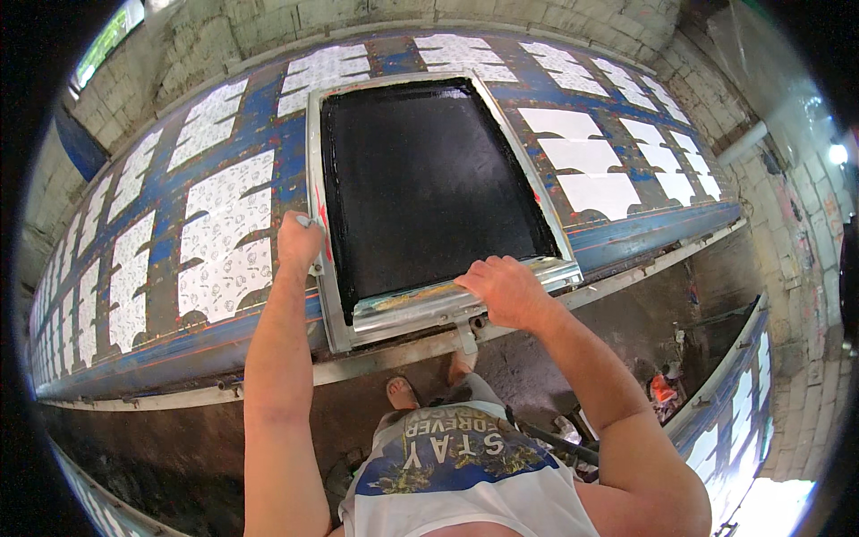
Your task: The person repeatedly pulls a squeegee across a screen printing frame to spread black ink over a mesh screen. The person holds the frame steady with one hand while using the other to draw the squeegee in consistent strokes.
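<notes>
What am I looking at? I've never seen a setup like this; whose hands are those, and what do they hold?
There is no robot here: these are one person's bare hands. The picture comes from a fisheye camera on that person's head, looking down, so straight edges bend. The left hand grips the left side of a metal frame around a dark panel; the right hand is on a metal bar across its near end. Beneath is a long blue table with patterned white pieces left of the frame and plain white pieces right.

One framed black screen (429,179) — two feet (403,391)
</notes>
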The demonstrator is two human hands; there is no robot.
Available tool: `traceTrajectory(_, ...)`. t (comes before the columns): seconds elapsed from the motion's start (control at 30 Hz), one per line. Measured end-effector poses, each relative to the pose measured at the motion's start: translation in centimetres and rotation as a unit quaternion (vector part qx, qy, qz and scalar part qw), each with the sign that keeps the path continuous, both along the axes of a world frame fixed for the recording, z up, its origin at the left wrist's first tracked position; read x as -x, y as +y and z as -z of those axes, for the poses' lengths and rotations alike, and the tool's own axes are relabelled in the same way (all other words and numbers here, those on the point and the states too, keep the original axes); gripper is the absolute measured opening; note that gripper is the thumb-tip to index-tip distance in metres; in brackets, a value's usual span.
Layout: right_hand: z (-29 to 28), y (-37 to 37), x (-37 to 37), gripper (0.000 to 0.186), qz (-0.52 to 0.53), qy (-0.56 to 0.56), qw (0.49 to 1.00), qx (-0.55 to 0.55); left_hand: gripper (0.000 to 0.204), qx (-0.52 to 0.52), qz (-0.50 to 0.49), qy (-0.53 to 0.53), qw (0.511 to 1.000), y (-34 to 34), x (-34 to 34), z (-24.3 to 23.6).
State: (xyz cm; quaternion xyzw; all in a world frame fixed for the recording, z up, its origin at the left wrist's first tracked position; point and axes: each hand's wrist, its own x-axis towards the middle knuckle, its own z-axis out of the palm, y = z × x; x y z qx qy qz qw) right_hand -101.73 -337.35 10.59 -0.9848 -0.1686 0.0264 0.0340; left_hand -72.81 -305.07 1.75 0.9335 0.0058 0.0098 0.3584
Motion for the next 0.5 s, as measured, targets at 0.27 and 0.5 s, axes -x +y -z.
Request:
traceTrajectory(0.27,0.5,-1.7,2.1,0.065,-0.063,-0.024,0.997,-0.043,0.040,-0.010,0.010,-0.036,0.999,0.8,-1.0,1.8)
traceTrajectory(0.5,1.0,-11.1,4.4,0.060,0.007,-0.062,0.960,-0.273,0.037,0.107,-0.043,0.078,0.990,0.0,0.2,-1.0)
